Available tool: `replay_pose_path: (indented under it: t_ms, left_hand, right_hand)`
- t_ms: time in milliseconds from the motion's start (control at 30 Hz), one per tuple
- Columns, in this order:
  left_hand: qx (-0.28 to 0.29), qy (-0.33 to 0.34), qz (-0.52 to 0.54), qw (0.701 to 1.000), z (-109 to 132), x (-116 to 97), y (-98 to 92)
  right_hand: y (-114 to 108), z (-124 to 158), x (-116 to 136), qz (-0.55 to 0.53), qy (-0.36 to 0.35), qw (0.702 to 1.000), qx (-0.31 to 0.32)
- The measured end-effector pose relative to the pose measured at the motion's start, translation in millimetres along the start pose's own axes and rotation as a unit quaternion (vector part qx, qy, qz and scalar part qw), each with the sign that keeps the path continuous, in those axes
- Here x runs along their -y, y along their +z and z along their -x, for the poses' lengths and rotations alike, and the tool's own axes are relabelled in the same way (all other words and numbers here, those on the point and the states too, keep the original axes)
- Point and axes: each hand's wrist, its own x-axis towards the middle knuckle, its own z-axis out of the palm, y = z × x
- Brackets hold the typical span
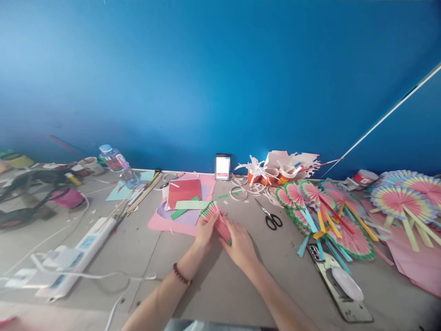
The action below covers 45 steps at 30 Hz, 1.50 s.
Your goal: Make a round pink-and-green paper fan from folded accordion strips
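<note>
A pleated pink paper fan with green edges is held between my two hands over the middle of the table. My left hand grips its upper left part, with the green-edged pleats spreading out above the fingers. On the lower right side, my right hand has its fingers closed along the folds. Just beyond my left hand, a pale green paper strip lies across a red sheet, on top of pink and purple paper. Black-handled scissors rest to the right of my hands.
Finished paper fans with coloured strip handles crowd the right side, near a phone with a white object on it. A white power strip and its cables spread over the left. A plastic bottle and cups stand by the blue wall.
</note>
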Motion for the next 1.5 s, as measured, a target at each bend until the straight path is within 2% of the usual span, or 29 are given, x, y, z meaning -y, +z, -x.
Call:
replay_pose_path:
  t_ms: [233,400,467,633,767,900,1100,1233,1400,1500]
  left_hand:
    - [0.041,-0.011,0.0,0.999,-1,1,-0.9]
    - [0.186,-0.006,-0.032,0.982,4,-11,0.8]
    - [0.214,0.003,-0.056,0.975,4,-17,0.1]
    - [0.156,0.057,-0.114,0.979,-2,-18,-6.0]
    - [0.163,0.112,-0.151,0.969,-9,-12,-11.0]
    - [0.163,0.105,-0.163,0.967,-12,-9,-12.9]
    - [0.165,0.102,-0.138,0.971,-11,-4,-12.9]
    - [0.175,0.101,-0.063,0.977,-10,-5,-12.1]
    - [0.087,0.081,-0.02,0.993,-8,-11,-7.5]
    - [0.067,0.08,-0.013,0.994,-8,-13,-7.3]
  right_hand:
    - [-1,-1,-10,-0.041,0.057,0.996,-0.06]
    - [-12,-5,-13,-0.111,0.091,0.985,-0.1]
    - [-16,-7,-13,-0.155,0.099,0.977,-0.105]
    - [-17,-9,-10,-0.221,0.06,0.966,-0.119]
    - [-17,-10,-8,-0.22,0.065,0.969,-0.09]
    - [-20,-11,-8,-0.249,0.108,0.961,-0.044]
    - [-20,-11,-13,-0.247,0.143,0.955,-0.078]
    - [-21,-11,-11,-0.252,0.152,0.953,-0.068]
    - [-22,-11,-6,-0.282,0.15,0.948,0.002]
    - [-24,-10,-3,-0.312,0.157,0.936,0.043]
